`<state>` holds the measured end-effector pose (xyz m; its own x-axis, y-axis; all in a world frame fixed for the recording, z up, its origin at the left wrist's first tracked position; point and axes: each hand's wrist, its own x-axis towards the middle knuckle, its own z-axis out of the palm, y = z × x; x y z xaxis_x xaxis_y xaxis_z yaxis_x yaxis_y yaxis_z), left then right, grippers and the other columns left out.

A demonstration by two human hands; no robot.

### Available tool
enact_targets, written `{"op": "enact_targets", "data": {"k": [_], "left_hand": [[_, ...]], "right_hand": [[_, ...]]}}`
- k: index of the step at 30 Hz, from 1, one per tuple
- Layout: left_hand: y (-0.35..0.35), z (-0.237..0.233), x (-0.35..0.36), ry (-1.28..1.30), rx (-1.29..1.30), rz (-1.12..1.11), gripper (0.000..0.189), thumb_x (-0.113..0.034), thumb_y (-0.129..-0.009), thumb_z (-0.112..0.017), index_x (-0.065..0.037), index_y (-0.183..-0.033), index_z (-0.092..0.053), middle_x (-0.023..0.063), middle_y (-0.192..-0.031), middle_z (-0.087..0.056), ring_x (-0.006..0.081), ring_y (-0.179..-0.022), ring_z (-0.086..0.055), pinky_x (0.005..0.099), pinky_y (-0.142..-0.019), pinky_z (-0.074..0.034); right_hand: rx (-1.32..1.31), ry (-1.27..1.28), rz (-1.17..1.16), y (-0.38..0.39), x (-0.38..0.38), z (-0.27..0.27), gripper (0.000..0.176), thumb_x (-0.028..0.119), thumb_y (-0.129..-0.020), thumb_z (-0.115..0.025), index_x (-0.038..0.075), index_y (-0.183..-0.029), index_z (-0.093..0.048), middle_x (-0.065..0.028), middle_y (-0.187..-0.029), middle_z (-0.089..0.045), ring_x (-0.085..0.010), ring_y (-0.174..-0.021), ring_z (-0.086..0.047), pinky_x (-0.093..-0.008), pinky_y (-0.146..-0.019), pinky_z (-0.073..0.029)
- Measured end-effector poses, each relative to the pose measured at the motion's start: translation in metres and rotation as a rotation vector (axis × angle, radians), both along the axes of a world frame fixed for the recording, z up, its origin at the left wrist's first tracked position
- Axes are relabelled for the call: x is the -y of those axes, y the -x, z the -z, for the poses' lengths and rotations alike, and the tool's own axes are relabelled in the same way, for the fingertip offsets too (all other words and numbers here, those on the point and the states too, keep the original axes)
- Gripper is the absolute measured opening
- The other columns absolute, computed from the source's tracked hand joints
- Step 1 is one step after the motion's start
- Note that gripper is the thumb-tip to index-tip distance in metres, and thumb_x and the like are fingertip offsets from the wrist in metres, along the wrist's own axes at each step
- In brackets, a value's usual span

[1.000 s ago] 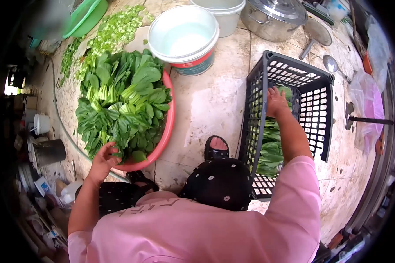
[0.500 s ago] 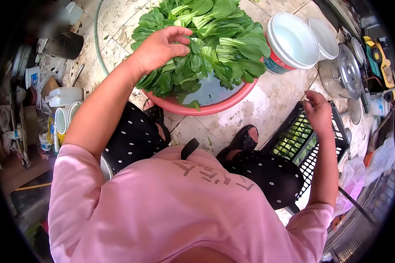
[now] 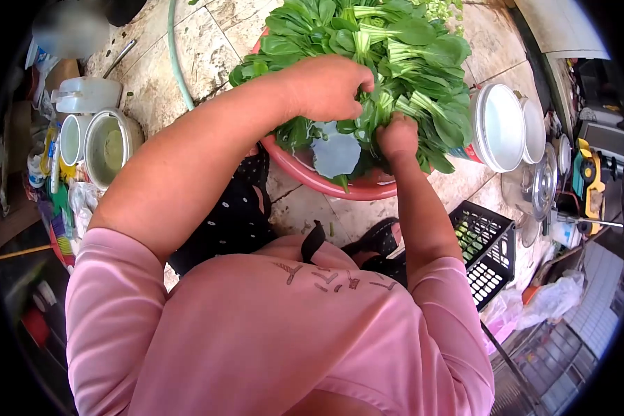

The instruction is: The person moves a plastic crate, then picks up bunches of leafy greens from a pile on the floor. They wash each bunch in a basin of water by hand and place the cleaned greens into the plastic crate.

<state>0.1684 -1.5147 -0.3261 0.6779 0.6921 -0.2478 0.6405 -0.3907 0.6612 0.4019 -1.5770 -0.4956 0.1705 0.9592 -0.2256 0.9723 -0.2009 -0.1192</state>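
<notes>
A heap of green bok choy (image 3: 423, 52) fills a pinkish-red tub (image 3: 319, 182), with water (image 3: 336, 151) showing at the near side. My left hand (image 3: 329, 89) reaches over the near side of the heap. Its thumb and forefinger are bent and apart, close to the stems; the other fingers are mostly hidden. Just right of it, my right hand (image 3: 398, 137) is closed among the stems and leaves, its fingertips covered by the greens.
Right of the tub stand white buckets (image 3: 500, 128) and a pot with a glass lid (image 3: 544, 182). A black plastic crate (image 3: 489, 253) with greens inside sits by my right leg. Containers (image 3: 111, 147) stand at left, near a green hose (image 3: 179, 59).
My right hand has moved from above the black crate into the bok choy, beside my left hand. The left hand stays over the heap, and the whole view has shifted.
</notes>
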Motion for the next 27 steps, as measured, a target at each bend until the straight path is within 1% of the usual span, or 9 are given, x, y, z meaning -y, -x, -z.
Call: {"op": "enact_targets", "data": {"k": [9, 11, 14, 18, 19, 22, 23, 26, 27], "left_hand": [[0.014, -0.003, -0.005, -0.006, 0.017, 0.077, 0.041, -0.021, -0.077, -0.066, -0.007, -0.116, -0.060, 0.0113, -0.101, -0.066, 0.0287, -0.090, -0.064, 0.0374, -0.080, -0.051], [0.018, -0.005, -0.003, 0.009, 0.020, 0.064, 0.041, -0.021, -0.077, -0.066, -0.007, -0.115, -0.060, 0.0114, -0.101, -0.066, 0.0289, -0.090, -0.065, 0.0377, -0.081, -0.051], [0.019, -0.008, 0.000, 0.023, 0.006, 0.052, 0.041, -0.021, -0.077, -0.065, -0.007, -0.116, -0.060, 0.0113, -0.101, -0.067, 0.0293, -0.090, -0.065, 0.0383, -0.081, -0.051], [0.019, -0.008, 0.004, 0.016, -0.009, 0.048, 0.040, -0.021, -0.078, -0.065, -0.008, -0.116, -0.060, 0.0110, -0.101, -0.067, 0.0297, -0.091, -0.065, 0.0388, -0.081, -0.051], [0.019, -0.008, 0.004, 0.016, -0.009, 0.048, 0.040, -0.021, -0.078, -0.065, -0.008, -0.116, -0.060, 0.0110, -0.101, -0.067, 0.0297, -0.091, -0.065, 0.0388, -0.081, -0.051], [0.017, -0.007, 0.003, 0.026, -0.006, 0.050, 0.041, -0.020, -0.078, -0.065, -0.007, -0.116, -0.060, 0.0109, -0.101, -0.067, 0.0294, -0.091, -0.065, 0.0385, -0.081, -0.051], [0.016, -0.005, 0.002, 0.027, -0.009, 0.056, 0.041, -0.020, -0.078, -0.065, -0.007, -0.116, -0.060, 0.0110, -0.101, -0.067, 0.0291, -0.091, -0.064, 0.0382, -0.081, -0.051], [0.013, -0.002, -0.001, 0.025, -0.025, 0.065, 0.041, -0.020, -0.078, -0.065, -0.006, -0.116, -0.060, 0.0111, -0.100, -0.066, 0.0285, -0.091, -0.064, 0.0377, -0.081, -0.051], [0.011, -0.001, -0.002, 0.027, -0.040, 0.060, 0.041, -0.020, -0.078, -0.065, -0.006, -0.116, -0.060, 0.0111, -0.100, -0.066, 0.0281, -0.091, -0.064, 0.0375, -0.081, -0.051]], "right_hand": [[-0.091, 0.191, 0.078, 0.007, 0.025, -0.004, 0.048, 0.030, -0.075, -0.069, 0.001, -0.109, -0.052, -0.0222, -0.109, -0.062, -0.0383, -0.105, -0.058, -0.0430, -0.094, -0.045], [-0.203, 0.159, 0.270, 0.001, 0.026, 0.002, 0.045, 0.028, -0.076, -0.068, 0.000, -0.109, -0.055, -0.0231, -0.103, -0.066, -0.0376, -0.098, -0.063, -0.0445, -0.088, -0.048], [-0.279, 0.194, 0.270, 0.002, 0.027, 0.012, 0.045, 0.030, -0.077, -0.067, 0.001, -0.109, -0.056, -0.0229, -0.101, -0.066, -0.0383, -0.096, -0.063, -0.0445, -0.087, -0.049], [-0.260, 0.296, 0.097, 0.005, 0.038, 0.026, 0.042, 0.032, -0.078, -0.065, 0.004, -0.108, -0.057, -0.0221, -0.103, -0.066, -0.0379, -0.096, -0.064, -0.0438, -0.086, -0.049], [-0.262, 0.320, 0.158, -0.001, 0.036, 0.025, 0.039, 0.031, -0.079, -0.065, 0.003, -0.106, -0.058, -0.0219, -0.104, -0.066, -0.0385, -0.097, -0.063, -0.0444, -0.086, -0.049], [-0.308, 0.114, 0.309, -0.010, 0.046, 0.042, 0.041, 0.031, -0.078, -0.066, 0.003, -0.106, -0.058, -0.0226, -0.104, -0.066, -0.0384, -0.097, -0.063, -0.0440, -0.087, -0.049], [-0.183, 0.180, 0.309, 0.003, 0.045, 0.034, 0.043, 0.032, -0.077, -0.067, 0.002, -0.107, -0.058, -0.0230, -0.104, -0.066, -0.0382, -0.097, -0.063, -0.0434, -0.087, -0.049], [-0.229, 0.222, 0.206, 0.004, 0.044, 0.026, 0.040, 0.031, -0.076, -0.068, 0.002, -0.103, -0.059, -0.0223, -0.100, -0.067, -0.0387, -0.094, -0.064, -0.0436, -0.085, -0.049], [-0.305, 0.132, 0.263, 0.000, 0.046, 0.025, 0.036, 0.029, -0.075, -0.070, 0.003, -0.098, -0.062, -0.0199, -0.094, -0.068, -0.0371, -0.088, -0.065, -0.0421, -0.081, -0.050]]}}
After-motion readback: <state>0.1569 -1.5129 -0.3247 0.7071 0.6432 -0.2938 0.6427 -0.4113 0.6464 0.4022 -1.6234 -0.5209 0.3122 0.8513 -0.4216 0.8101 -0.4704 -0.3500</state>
